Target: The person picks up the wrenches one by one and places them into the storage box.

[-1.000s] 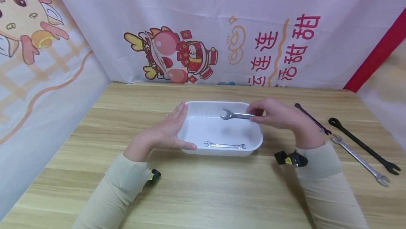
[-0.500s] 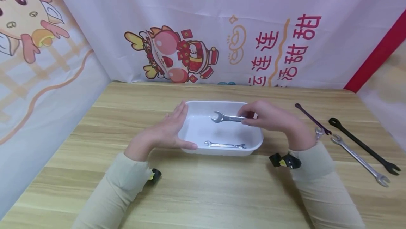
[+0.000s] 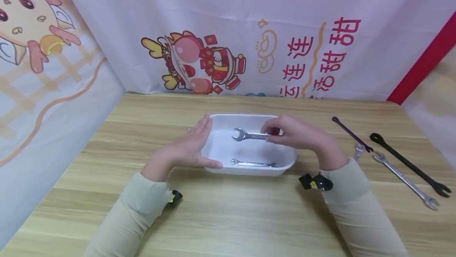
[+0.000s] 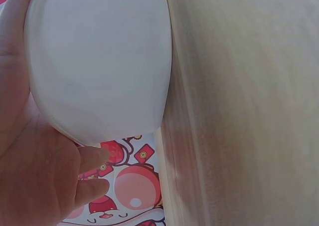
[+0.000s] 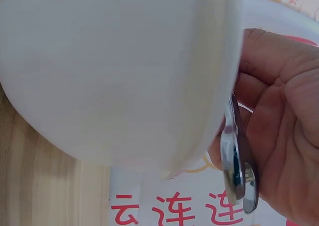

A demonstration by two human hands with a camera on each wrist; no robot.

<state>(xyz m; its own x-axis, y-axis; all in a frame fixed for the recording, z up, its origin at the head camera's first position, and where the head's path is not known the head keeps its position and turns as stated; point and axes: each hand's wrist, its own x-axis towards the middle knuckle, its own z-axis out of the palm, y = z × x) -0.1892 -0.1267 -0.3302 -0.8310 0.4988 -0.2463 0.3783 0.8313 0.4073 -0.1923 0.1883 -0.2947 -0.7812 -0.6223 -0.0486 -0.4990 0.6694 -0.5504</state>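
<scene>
My right hand point(image 3: 297, 132) pinches a silver open-ended wrench point(image 3: 251, 135) above the inside of a white rectangular tray point(image 3: 256, 172). The wrench's open jaw points left, and its other end pokes out beside the palm in the right wrist view, past the tray wall point(image 5: 114, 86). My left hand point(image 3: 187, 146) rests against the tray's left end, fingers straight along the side and thumb on the front rim; the left wrist view has this hand point(image 4: 40, 161) at the tray's outer wall point(image 4: 104, 61). A smaller silver double-ended wrench point(image 3: 253, 164) lies in the tray near the front wall.
On the table point(image 3: 228, 217) at the right lie a thin dark purple wrench point(image 3: 350, 133), a long black wrench point(image 3: 409, 164), a long silver wrench point(image 3: 406, 179) and another silver wrench point(image 3: 359, 151) partly hidden behind my right arm. A printed cloth point(image 3: 221, 7) hangs behind the table.
My right hand has moved left and slightly toward me, carrying the wrench farther over the tray. Another silver wrench behind the right arm shows more. The left hand holds its place.
</scene>
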